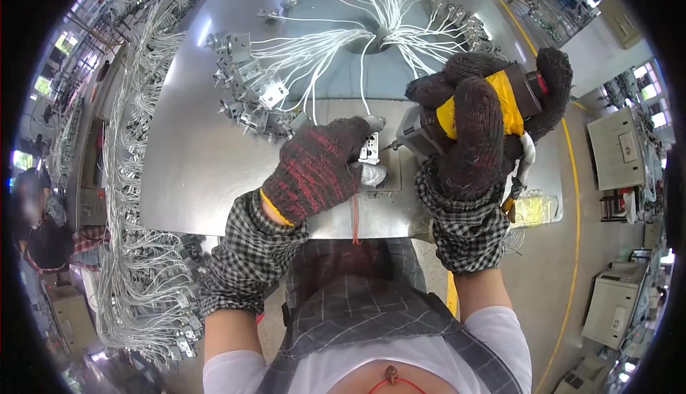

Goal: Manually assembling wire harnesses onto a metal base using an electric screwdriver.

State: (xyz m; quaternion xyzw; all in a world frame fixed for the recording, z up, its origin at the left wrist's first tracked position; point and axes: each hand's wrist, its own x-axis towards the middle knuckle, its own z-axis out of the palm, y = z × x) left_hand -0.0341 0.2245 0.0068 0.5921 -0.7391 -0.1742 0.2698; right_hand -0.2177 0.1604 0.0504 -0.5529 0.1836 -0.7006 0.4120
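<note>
In a dark knitted glove with red flecks, my left hand [318, 165] pinches a small metal fitting [369, 149] between thumb and fingers against the metal tabletop. A white cable [364, 79] runs from near this fitting toward the middle of the cable bundle. My right hand [475, 133], also gloved, is wrapped around a power screwdriver [506, 99] bound with yellow tape. Its thin bit points left and reaches close to the fitting's right side; I cannot tell whether they touch.
White cables [336, 36] fan out over the metal table [193, 158], with several metal fittings [246, 83] on their ends. More cables [128, 158] hang along the left side. A transparent yellowish container [534, 210] lies by the right edge. Another person [53, 233] is far left.
</note>
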